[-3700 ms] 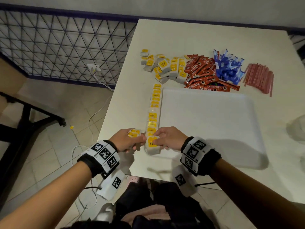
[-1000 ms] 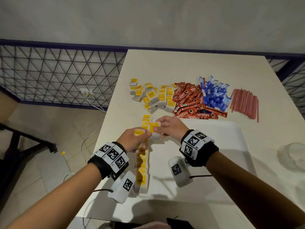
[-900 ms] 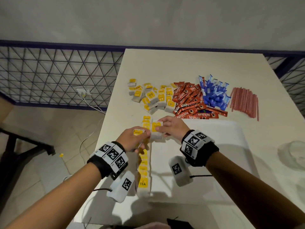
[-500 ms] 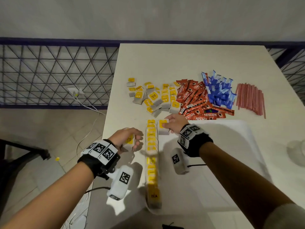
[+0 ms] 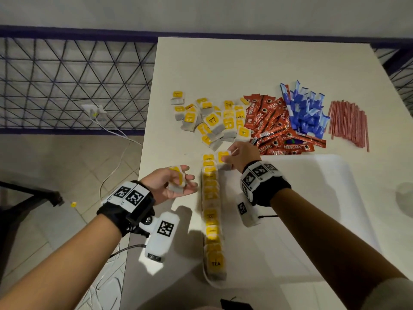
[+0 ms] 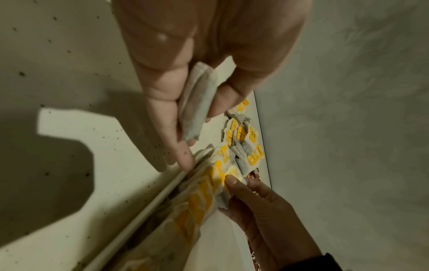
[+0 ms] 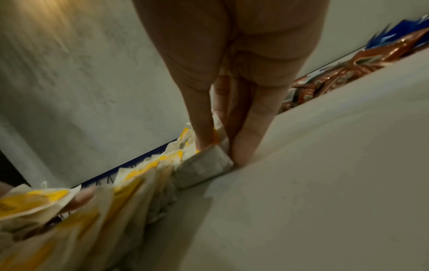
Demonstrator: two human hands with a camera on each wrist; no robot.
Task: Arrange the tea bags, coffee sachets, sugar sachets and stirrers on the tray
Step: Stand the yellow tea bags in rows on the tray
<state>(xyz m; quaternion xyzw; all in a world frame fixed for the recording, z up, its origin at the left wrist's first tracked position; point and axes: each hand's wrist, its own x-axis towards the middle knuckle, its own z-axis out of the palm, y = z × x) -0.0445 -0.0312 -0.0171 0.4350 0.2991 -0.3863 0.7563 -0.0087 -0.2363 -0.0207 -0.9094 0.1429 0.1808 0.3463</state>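
Observation:
A white tray [image 5: 301, 198] lies at the table's near side. A row of yellow-tagged tea bags [image 5: 211, 211] runs along its left rim. My right hand [image 5: 232, 157] pinches a tea bag [image 5: 223, 157] at the row's far end, just inside the tray; the bag [image 7: 204, 165] touches the tray floor. My left hand [image 5: 178, 182] holds a small stack of tea bags [image 6: 197, 110] left of the row, above the table. Beyond the tray lie a loose tea bag pile [image 5: 212, 119], red coffee sachets [image 5: 274, 126], blue sugar sachets [image 5: 306, 110] and pink stirrers [image 5: 348, 124].
The table's left edge [image 5: 143, 153] runs close to my left hand, with tiled floor, a cable and a metal grid fence [image 5: 67, 81] beyond. A clear round object [image 5: 404, 198] sits at the right edge. A white wall backs the table.
My right hand carried a tea bag from beside the left hand to the far end of the row and lowered it onto the tray. My left hand drew left, still holding its stack.

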